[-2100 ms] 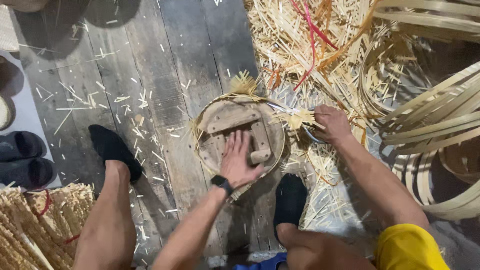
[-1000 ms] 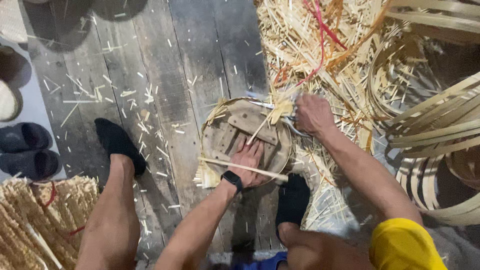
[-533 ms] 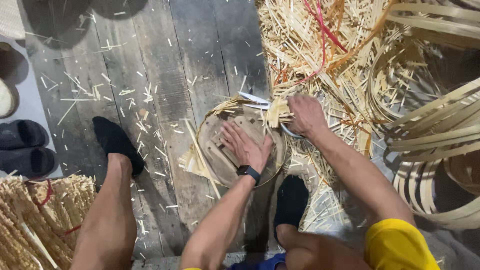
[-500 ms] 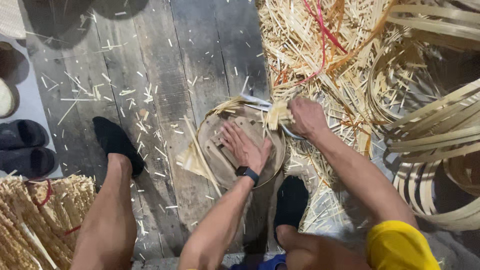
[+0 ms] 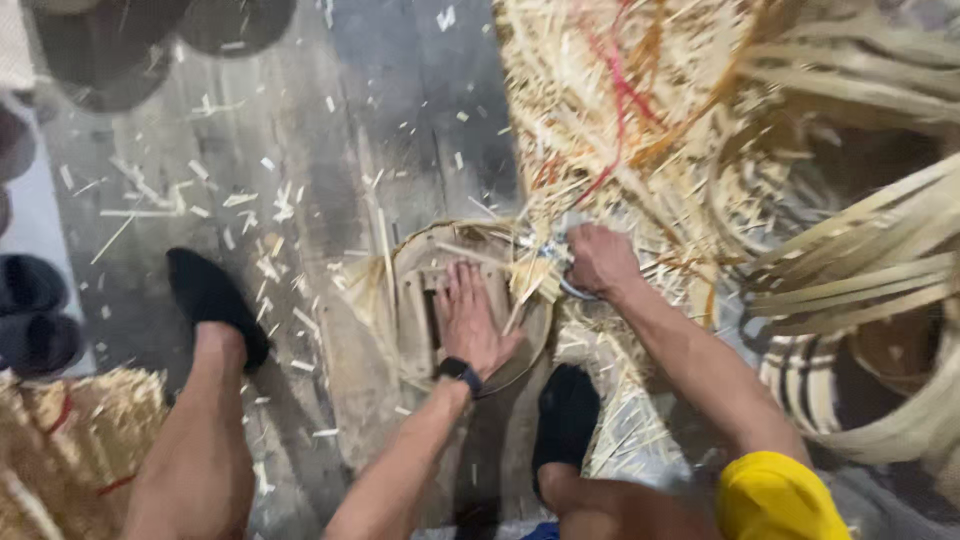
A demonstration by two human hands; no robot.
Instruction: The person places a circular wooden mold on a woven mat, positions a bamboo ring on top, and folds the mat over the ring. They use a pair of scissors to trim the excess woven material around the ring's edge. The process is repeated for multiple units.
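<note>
A heap of straw (image 5: 620, 110) with red strands (image 5: 615, 95) lay across the plank floor (image 5: 330, 130). Right of the heap sat coiled bamboo strips (image 5: 860, 260). Left of it, scattered chips (image 5: 230, 200) dotted the floor. Farther left, at the frame's edge, stood dark sandals (image 5: 30, 310). Below those, another straw bundle (image 5: 60, 450) filled the corner.

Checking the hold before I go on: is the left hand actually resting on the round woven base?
Touching. The head view shows the left hand lying palm down, fingers spread, flat on the round woven base, with no gap visible beneath it.
</note>
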